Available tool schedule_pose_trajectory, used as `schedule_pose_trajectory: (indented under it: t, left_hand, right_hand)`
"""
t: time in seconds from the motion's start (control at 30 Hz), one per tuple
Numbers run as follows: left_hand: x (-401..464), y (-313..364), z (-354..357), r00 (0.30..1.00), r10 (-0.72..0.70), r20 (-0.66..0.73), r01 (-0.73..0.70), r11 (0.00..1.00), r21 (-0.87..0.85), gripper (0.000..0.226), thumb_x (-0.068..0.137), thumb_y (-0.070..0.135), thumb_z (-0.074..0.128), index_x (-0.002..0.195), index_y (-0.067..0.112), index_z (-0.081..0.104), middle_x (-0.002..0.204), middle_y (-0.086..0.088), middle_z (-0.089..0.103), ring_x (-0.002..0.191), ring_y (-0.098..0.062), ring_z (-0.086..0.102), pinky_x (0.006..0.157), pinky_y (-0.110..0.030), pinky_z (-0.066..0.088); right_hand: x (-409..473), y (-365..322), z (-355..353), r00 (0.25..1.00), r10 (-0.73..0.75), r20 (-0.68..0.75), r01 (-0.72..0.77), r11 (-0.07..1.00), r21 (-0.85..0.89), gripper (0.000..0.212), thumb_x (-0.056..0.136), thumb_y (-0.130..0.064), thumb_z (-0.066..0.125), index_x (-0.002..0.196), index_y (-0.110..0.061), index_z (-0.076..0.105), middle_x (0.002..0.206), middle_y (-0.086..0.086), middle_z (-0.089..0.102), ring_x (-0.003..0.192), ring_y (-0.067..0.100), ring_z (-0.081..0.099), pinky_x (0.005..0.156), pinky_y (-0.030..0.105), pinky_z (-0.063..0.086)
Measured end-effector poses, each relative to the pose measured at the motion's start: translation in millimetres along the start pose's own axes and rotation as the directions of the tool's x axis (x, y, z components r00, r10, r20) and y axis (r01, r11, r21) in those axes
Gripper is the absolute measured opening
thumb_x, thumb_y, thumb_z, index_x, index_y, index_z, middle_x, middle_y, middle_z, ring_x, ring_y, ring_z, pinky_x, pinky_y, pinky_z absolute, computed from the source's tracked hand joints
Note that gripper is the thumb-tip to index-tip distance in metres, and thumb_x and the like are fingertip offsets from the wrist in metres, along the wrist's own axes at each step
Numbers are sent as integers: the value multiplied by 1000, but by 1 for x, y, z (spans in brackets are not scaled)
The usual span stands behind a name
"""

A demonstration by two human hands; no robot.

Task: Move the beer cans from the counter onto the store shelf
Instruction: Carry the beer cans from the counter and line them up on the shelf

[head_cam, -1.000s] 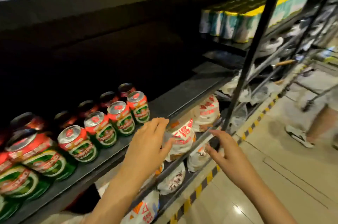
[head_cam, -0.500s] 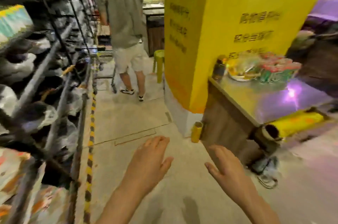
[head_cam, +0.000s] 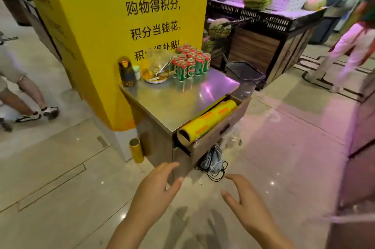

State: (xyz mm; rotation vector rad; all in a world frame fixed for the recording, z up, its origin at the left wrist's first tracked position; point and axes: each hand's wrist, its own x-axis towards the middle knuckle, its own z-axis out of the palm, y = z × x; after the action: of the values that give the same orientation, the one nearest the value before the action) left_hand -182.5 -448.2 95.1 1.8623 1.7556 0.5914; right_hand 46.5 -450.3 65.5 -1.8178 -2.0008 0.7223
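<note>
Several green-and-red beer cans (head_cam: 189, 62) stand upright in a tight cluster at the far end of a steel-topped counter (head_cam: 174, 102), against a yellow pillar (head_cam: 113, 25). My left hand (head_cam: 156, 192) and my right hand (head_cam: 247, 206) hover over the floor in front of the counter, well short of the cans. Both hands have relaxed, spread fingers and hold nothing. The store shelf is out of view.
A dark bottle (head_cam: 126, 72), a small jar and a plastic-wrapped bowl with tongs (head_cam: 157, 68) sit left of the cans. A yellow film roll (head_cam: 207, 122) lies in the counter's open drawer. A basket (head_cam: 244, 76) stands behind. People walk at left (head_cam: 24, 90) and right (head_cam: 353, 49).
My view has swung from the shelf with cans, past the aisle, to face the counter. Both hands stayed empty and dropped lower in view; the counter is now closer and centred.
</note>
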Motion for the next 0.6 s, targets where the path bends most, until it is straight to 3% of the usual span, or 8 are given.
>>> schedule_pose_trajectory:
  t: [0.1,0.33,0.5,0.6]
  left_hand:
    - [42,-3,9,997,-73,13,73,997,-10,41,91,41,52,131,33,47,121,22,51,101,-1,54,84,-17,41]
    - [171,-5,26,980,-193,-50,191,981,-44,40,89,35,58,127,24,53,120,8,60,103,-7,54,82,-24,41]
    - [276,32,48,989,-137,-57,136,990,-29,41,90,33,57,129,20,52,126,6,58,112,-8,52,87,-20,38]
    - [334,60,61,995,-79,-69,78,997,-10,42,91,38,54,130,23,50,129,8,55,117,-8,51,94,-22,37]
  right_hand:
    - [46,10,-19,1000,-23,12,23,999,30,44,93,-38,48,135,-31,39,137,-15,43,126,4,39,103,20,31]
    - [183,35,-73,995,-97,15,95,991,92,43,93,-38,50,134,-30,41,134,-16,44,124,3,39,97,18,30]
    - [266,76,-115,994,-102,-38,105,991,85,41,91,-32,55,130,-28,47,131,-15,47,120,5,44,96,15,30]
    - [309,107,-137,994,-107,-35,109,993,51,42,91,-35,54,131,-26,48,131,-13,49,122,8,45,103,24,35]
